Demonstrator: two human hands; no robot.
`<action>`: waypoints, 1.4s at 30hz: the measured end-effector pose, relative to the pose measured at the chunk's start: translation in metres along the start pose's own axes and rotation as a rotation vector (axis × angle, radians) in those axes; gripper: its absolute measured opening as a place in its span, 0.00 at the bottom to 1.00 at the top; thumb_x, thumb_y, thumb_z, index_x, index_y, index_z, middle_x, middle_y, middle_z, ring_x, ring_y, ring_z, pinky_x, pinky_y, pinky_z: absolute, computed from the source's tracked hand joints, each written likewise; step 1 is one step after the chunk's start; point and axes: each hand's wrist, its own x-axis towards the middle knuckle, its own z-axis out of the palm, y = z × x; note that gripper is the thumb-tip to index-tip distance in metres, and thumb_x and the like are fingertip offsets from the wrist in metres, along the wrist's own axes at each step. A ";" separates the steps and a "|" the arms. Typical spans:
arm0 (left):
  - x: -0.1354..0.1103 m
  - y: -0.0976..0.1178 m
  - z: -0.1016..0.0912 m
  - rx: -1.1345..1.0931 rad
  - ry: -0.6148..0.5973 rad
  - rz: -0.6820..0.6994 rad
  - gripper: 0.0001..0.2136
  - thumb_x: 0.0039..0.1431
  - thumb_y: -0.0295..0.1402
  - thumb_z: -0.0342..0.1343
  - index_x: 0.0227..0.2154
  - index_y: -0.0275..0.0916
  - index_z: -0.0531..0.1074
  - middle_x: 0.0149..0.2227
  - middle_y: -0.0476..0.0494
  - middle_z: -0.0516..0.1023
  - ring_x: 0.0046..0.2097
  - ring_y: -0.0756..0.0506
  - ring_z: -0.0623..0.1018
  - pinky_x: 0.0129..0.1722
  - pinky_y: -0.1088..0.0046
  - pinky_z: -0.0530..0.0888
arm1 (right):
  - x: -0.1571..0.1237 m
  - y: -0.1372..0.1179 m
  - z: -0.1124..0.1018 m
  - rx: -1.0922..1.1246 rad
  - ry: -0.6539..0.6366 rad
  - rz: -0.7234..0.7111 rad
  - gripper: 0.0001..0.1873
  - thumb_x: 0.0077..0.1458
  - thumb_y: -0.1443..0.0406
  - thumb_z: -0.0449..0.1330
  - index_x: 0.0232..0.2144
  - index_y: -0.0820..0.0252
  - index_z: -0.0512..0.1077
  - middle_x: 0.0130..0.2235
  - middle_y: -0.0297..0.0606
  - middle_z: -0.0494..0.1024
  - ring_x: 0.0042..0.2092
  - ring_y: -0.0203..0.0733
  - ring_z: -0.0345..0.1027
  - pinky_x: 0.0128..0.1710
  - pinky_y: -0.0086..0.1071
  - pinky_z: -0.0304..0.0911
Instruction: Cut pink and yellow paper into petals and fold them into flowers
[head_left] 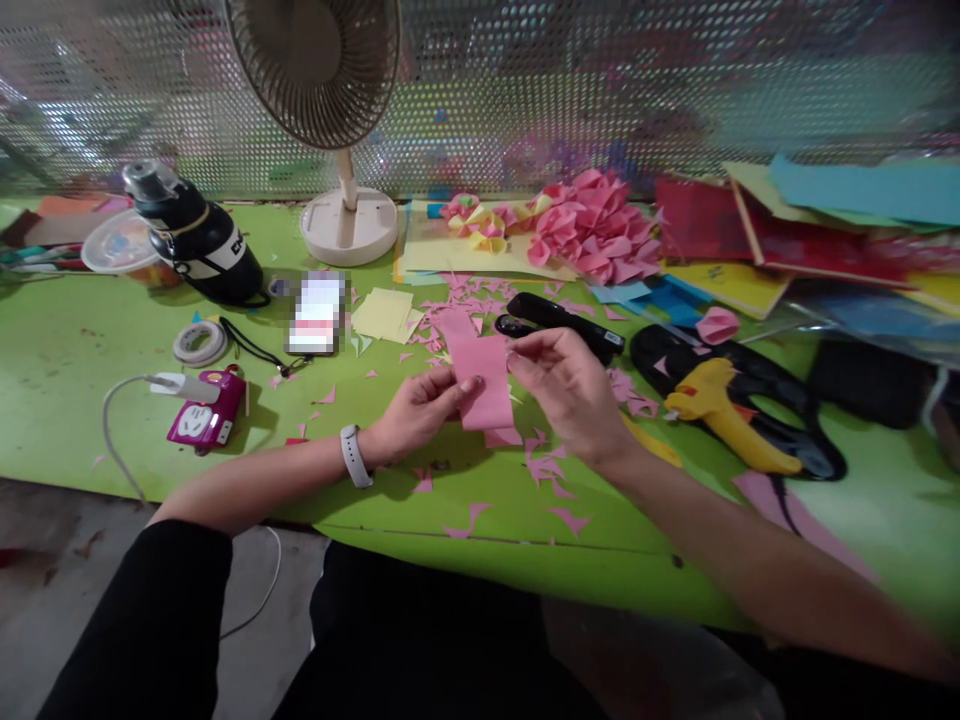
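A strip of pink paper (486, 385) is held up above the green table, one part of it folded or overlapping at the top. My left hand (429, 405) pinches its left edge, thumb on the front. At the upper right edge of the paper, my right hand (559, 380) has thumb and fingertips pressed together on it. Just behind the paper lies a black stapler (562, 322). Pink paper scraps (544, 465) are scattered around and below both hands.
At the back stand a fan (349, 228) and a heap of pink paper flowers (596, 230). A yellow glue gun (731, 415) rests on the right. To the left are a black bottle (202, 240), a phone (315, 313), a tape roll (200, 343) and a purple power socket (214, 412).
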 end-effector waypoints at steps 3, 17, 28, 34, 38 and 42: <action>-0.001 -0.003 -0.002 0.058 -0.040 -0.020 0.19 0.58 0.48 0.61 0.31 0.34 0.72 0.26 0.52 0.66 0.27 0.55 0.63 0.27 0.77 0.62 | 0.003 -0.004 -0.001 0.002 -0.049 0.057 0.13 0.56 0.53 0.65 0.36 0.55 0.74 0.32 0.34 0.75 0.33 0.39 0.69 0.33 0.33 0.67; -0.004 -0.005 -0.001 0.148 -0.051 -0.013 0.19 0.60 0.48 0.60 0.31 0.33 0.73 0.27 0.50 0.68 0.29 0.54 0.65 0.30 0.77 0.63 | 0.000 -0.008 0.000 -0.067 -0.055 0.024 0.13 0.57 0.55 0.64 0.28 0.57 0.72 0.23 0.30 0.67 0.24 0.33 0.56 0.23 0.30 0.54; -0.007 -0.005 -0.003 0.076 -0.172 -0.209 0.20 0.45 0.44 0.71 0.31 0.31 0.76 0.30 0.43 0.79 0.30 0.51 0.76 0.31 0.74 0.72 | -0.001 -0.007 0.000 -0.069 0.005 0.021 0.14 0.56 0.53 0.64 0.28 0.56 0.72 0.23 0.30 0.67 0.23 0.33 0.57 0.22 0.30 0.54; -0.005 -0.003 -0.004 0.080 -0.194 -0.246 0.19 0.45 0.43 0.72 0.32 0.31 0.77 0.30 0.42 0.81 0.29 0.51 0.79 0.31 0.74 0.76 | 0.002 -0.011 -0.002 -0.080 0.059 0.029 0.20 0.53 0.45 0.65 0.29 0.55 0.72 0.25 0.33 0.70 0.25 0.36 0.61 0.23 0.32 0.58; 0.001 0.004 -0.007 0.074 -0.081 -0.141 0.19 0.47 0.41 0.71 0.36 0.32 0.78 0.33 0.41 0.83 0.32 0.50 0.81 0.34 0.74 0.78 | 0.004 -0.008 -0.006 -0.080 -0.138 0.051 0.23 0.57 0.43 0.59 0.27 0.54 0.69 0.26 0.34 0.72 0.28 0.38 0.66 0.26 0.33 0.62; 0.007 0.008 -0.012 0.042 0.005 -0.061 0.20 0.49 0.41 0.70 0.40 0.33 0.78 0.35 0.42 0.83 0.35 0.49 0.82 0.35 0.74 0.79 | 0.000 -0.001 -0.004 -0.239 -0.359 0.082 0.26 0.62 0.43 0.55 0.23 0.56 0.66 0.21 0.32 0.66 0.23 0.36 0.59 0.22 0.33 0.54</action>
